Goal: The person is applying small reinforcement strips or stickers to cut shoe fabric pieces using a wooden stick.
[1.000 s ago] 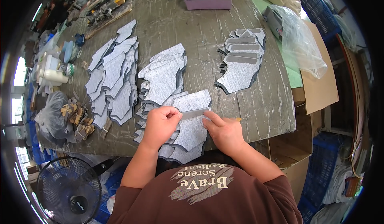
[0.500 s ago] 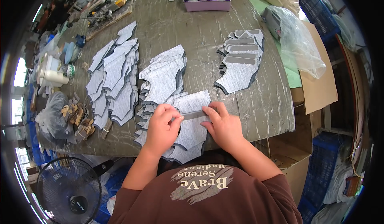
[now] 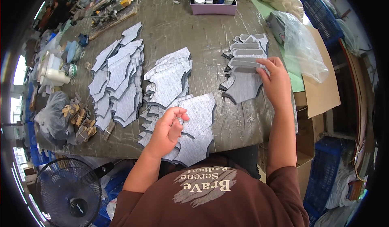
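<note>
My right hand (image 3: 276, 81) reaches over the right-hand pile and pinches the right end of the strip on a grey cut fabric piece (image 3: 244, 83). That piece lies on the near end of the overlapping pieces (image 3: 246, 46), each with a darker grey rounded strip along its far edge. Near the table's front, my left hand (image 3: 168, 127) has loosely curled fingers, the thumb apart from them, and nothing visible in it. Beneath and beside it lies the near stack (image 3: 198, 109) of plain pale grey cut pieces with dark undersides.
More grey pieces form a middle stack (image 3: 168, 79) and a left pile (image 3: 119, 77). A purple tray (image 3: 213, 9) with jars stands at the far side. Tied brown pieces (image 3: 83, 117) and a fan (image 3: 69, 194) are at left; a cardboard box (image 3: 322, 69) is at right.
My right hand has moved from the near stack to the right pile with a fabric piece. My left hand has come off that piece and stays over the near stack.
</note>
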{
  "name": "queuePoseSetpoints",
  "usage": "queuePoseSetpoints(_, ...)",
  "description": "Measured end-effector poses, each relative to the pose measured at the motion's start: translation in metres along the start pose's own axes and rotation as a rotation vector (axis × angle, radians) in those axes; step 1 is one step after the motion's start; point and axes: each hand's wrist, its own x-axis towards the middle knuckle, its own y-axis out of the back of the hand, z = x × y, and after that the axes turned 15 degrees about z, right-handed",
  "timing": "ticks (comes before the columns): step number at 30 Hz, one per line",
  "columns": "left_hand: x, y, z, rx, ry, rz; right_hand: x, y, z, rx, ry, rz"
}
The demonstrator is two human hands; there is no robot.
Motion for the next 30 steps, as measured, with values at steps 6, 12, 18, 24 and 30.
queuePoseSetpoints(6, 0.004, -0.01, 0.019, -0.137, 0.007, -0.044, -0.062, -0.037, -0.065, 0.474, -0.098, -0.365)
queuePoseSetpoints(12, 0.0, -0.021, 0.016, 0.315, -0.425, 0.01, -0.098, -0.054, -0.1, 0.651, -0.182, -0.51)
queuePoseSetpoints(18, -0.001, -0.023, 0.013, 0.387, -0.449, 0.016, -0.104, -0.051, -0.099, 0.656, -0.217, -0.546)
queuePoseSetpoints(24, -0.003, -0.026, 0.013, 0.282, -0.397, -0.016, -0.105, -0.052, -0.099, 0.803, -0.45, -0.629)
queuePoseSetpoints(30, -0.002, -0.025, 0.014, -0.159, -0.036, -0.11, -0.108, -0.059, -0.09, 1.102, -0.731, -0.72)
